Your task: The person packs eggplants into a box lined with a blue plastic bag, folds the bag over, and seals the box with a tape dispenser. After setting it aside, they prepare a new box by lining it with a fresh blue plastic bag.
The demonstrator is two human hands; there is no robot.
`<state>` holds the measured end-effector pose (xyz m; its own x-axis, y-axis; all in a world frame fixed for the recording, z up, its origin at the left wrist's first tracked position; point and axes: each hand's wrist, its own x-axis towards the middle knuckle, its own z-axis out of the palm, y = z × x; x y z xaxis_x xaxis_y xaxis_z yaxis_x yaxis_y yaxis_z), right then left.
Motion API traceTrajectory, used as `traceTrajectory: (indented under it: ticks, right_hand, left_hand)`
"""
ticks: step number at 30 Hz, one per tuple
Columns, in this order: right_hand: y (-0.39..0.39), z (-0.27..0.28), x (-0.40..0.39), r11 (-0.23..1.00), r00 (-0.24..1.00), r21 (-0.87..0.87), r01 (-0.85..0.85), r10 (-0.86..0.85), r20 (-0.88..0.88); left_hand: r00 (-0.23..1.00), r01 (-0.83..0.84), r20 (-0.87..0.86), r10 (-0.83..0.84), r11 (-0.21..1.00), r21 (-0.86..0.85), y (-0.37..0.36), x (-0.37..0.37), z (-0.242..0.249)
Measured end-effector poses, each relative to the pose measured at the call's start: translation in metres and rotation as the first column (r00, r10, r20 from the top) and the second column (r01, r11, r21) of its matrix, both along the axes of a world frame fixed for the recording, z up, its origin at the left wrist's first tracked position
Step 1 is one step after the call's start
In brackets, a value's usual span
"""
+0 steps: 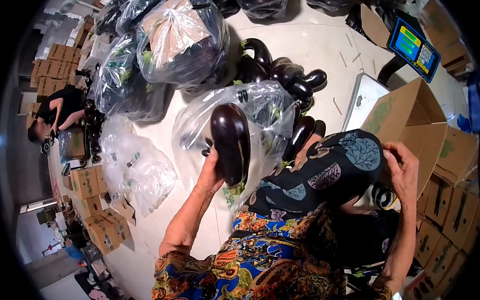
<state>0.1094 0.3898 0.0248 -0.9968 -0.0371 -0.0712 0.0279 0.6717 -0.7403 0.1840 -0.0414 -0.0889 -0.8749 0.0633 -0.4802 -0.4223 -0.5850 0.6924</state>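
Note:
My left hand (211,172) is closed around a large, dark, glossy eggplant (230,141), its green stem end pointing down toward me. The eggplant is held above an open clear plastic bag (193,127), which has some eggplants and green stems showing in it. On the right, my right hand (405,169) rests by my knee in patterned dark cloth (329,163), fingers loosely bent and apart, with nothing seen in it. Just beyond the bag lies a pile of loose eggplants (285,72) on the floor.
Filled bags of eggplants (185,47) stand at the back left. A crumpled stack of clear bags (136,167) lies to my left. At right are a scale display (414,49), an open cardboard box (405,116) and stacked cartons (441,210). Another person (64,109) crouches far left.

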Motion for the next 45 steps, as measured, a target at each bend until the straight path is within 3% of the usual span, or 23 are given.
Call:
traceTrajectory:
  ticks: [2,4,7,10,13,15,16,18,20,22,23,24,25,28,30,31,34,35,38,41,44,45]
  right_hand:
    - [0.001,0.002,0.002,1.000,1.000,-0.021,0.004,-0.004,0.001]
    - [0.003,0.003,0.004,1.000,0.999,-0.027,0.004,-0.005,-0.042]
    - [0.006,0.011,0.009,0.999,0.995,-0.044,0.030,-0.034,-0.094]
    - [0.007,0.022,0.017,0.999,0.991,-0.045,0.007,-0.013,-0.130]
    - [0.018,0.038,0.032,0.999,0.979,-0.041,-0.011,0.002,-0.205]
    - [0.038,0.057,0.048,0.997,0.972,0.002,0.081,-0.078,-0.220]
    - [0.055,0.060,0.061,0.985,0.951,-0.013,0.173,-0.171,-0.258]
    - [0.101,0.056,0.099,0.911,0.866,-0.043,0.411,-0.405,-0.292]
    - [0.139,0.047,0.154,0.710,0.709,-0.191,0.677,-0.700,-0.089]
    - [0.172,0.006,0.223,0.460,0.557,-0.497,0.736,-0.829,0.058]
    - [0.182,-0.018,0.264,0.452,0.511,-0.307,0.837,-0.848,0.145]
    - [0.185,-0.047,0.301,0.450,0.465,-0.117,0.885,-0.853,0.239]
    - [0.179,-0.077,0.336,0.429,0.431,-0.078,0.900,-0.845,0.315]
    - [0.136,-0.152,0.415,0.405,0.390,-0.082,0.910,-0.775,0.498]
    - [0.101,-0.230,0.469,0.579,0.522,0.136,0.804,-0.796,0.305]
    - [0.090,-0.227,0.475,0.621,0.452,0.248,0.744,-0.741,0.497]
    - [0.044,-0.245,0.482,0.441,0.234,0.487,0.754,-0.873,0.429]
    - [0.038,-0.244,0.479,0.372,0.035,0.574,0.729,-0.858,0.512]
    - [0.021,-0.234,0.483,0.150,-0.146,0.670,0.727,-0.920,0.365]
    - [0.011,-0.278,0.538,0.135,-0.145,0.703,0.698,-0.935,0.324]
    - [0.023,-0.266,0.559,0.332,-0.153,0.672,0.662,-0.818,0.555]
    - [0.023,-0.285,0.573,0.354,-0.050,0.730,0.585,-0.882,0.468]
  left_hand:
    - [0.991,0.070,-0.127,-0.051,0.986,0.152,0.007,-0.021,0.015]
    - [0.994,0.022,-0.107,-0.012,0.995,0.093,0.024,-0.043,0.043]
    - [0.974,0.138,-0.202,-0.103,0.977,0.165,0.037,-0.072,0.061]
    - [0.981,0.140,-0.164,-0.107,0.969,0.205,0.061,-0.097,0.078]
    - [0.981,0.154,-0.133,-0.142,0.984,0.087,0.082,-0.120,0.095]
    - [0.980,0.122,-0.139,-0.141,0.983,-0.138,0.081,-0.132,0.071]
    - [0.990,0.105,-0.055,-0.133,0.930,-0.353,0.078,-0.133,0.060]
    - [0.994,0.107,0.029,-0.106,0.884,-0.454,0.052,-0.125,0.002]
    - [0.998,0.054,0.035,-0.043,0.912,-0.406,0.022,-0.094,-0.061]
    - [0.993,0.048,0.117,0.029,0.790,-0.611,-0.013,-0.059,-0.113]
    - [0.995,0.021,0.080,0.061,0.649,-0.760,-0.048,-0.046,-0.162]
    - [0.880,0.371,0.398,0.258,0.148,-0.917,-0.021,-0.029,-0.125]
    - [0.820,0.471,0.462,0.338,0.061,-0.880,-0.022,-0.018,-0.130]
    - [0.808,0.560,0.580,0.106,0.169,-0.811,-0.037,0.003,-0.149]
    - [0.783,0.614,0.622,-0.014,0.177,-0.769,-0.033,-0.001,-0.153]
    - [0.772,0.633,0.633,-0.058,0.163,-0.756,-0.027,-0.005,-0.150]
    - [0.736,0.675,0.651,-0.185,0.136,-0.725,-0.013,-0.019,-0.146]
    - [0.725,0.683,0.649,-0.229,0.124,-0.720,-0.008,-0.026,-0.144]
    - [0.699,0.692,0.627,-0.343,0.102,-0.715,0.010,-0.046,-0.136]
    - [0.685,0.681,0.588,-0.430,0.094,-0.726,0.020,-0.070,-0.125]
    - [0.704,0.628,0.503,-0.501,0.109,-0.770,0.024,-0.105,-0.103]
    - [0.712,0.599,0.461,-0.529,0.114,-0.793,0.024,-0.120,-0.092]
